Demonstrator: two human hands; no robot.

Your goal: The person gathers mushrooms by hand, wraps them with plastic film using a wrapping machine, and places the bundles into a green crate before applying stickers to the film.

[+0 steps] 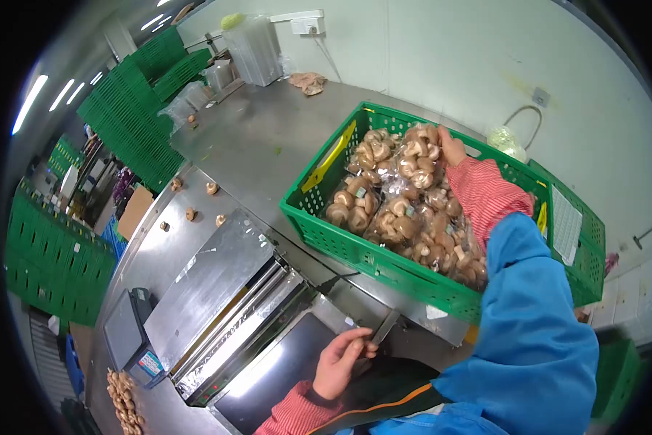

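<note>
My right hand (452,148) reaches over the far side of a green plastic crate (384,267). Its fingers are closed at the edge of a clear-wrapped pack of mushrooms (417,154), and part of the grip is hidden. Several more wrapped packs of brown mushrooms (395,221) fill the crate around it. Down by the front corner of a metal wrapping machine (268,370), my left hand (345,360) is held with its fingers curled in against the thumb. Whether anything small is between those fingers cannot be made out.
A scale (132,333) stands left of the machine. Loose mushrooms (190,214) dot the steel table (260,138), with a mushroom heap (125,402) at lower left. Green crates (126,109) are stacked behind. Clear trays (253,54) stand by the wall; another green crate (587,243) is at right.
</note>
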